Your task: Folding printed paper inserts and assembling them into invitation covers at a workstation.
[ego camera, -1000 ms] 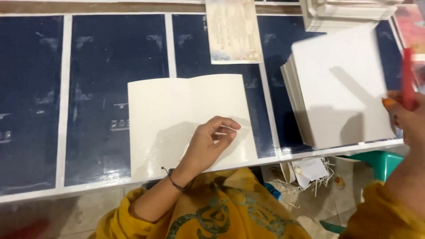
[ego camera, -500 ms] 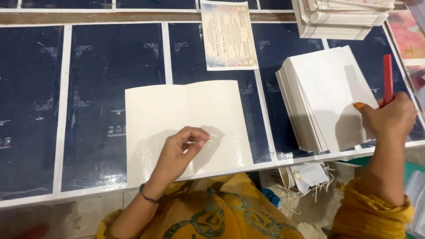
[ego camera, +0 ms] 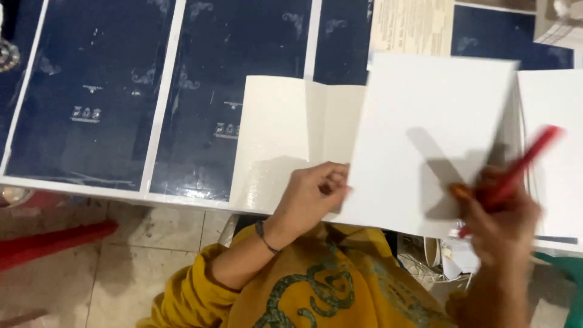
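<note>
My left hand point(ego camera: 313, 191) rests on the lower edge of an open cream folded card point(ego camera: 273, 140) that lies on dark blue printed sheets point(ego camera: 91, 91). Its fingers pinch the left edge of a white sheet point(ego camera: 431, 121). That white sheet hangs across the card's right half. My right hand point(ego camera: 501, 209), blurred, grips a red pen point(ego camera: 522, 161) and touches the sheet's right side. A stack of white sheets point(ego camera: 555, 133) lies at the right.
A printed pale paper point(ego camera: 413, 24) lies at the top. White strips separate the blue sheets. Below the table edge are a tiled floor point(ego camera: 152, 243), a red object point(ego camera: 54, 240) and paper scraps point(ego camera: 449, 258). My yellow sleeves fill the bottom.
A white sheet has come off the right stack and moved left over the folded card. My right hand with the red pen came with it; my left hand took its edge.
</note>
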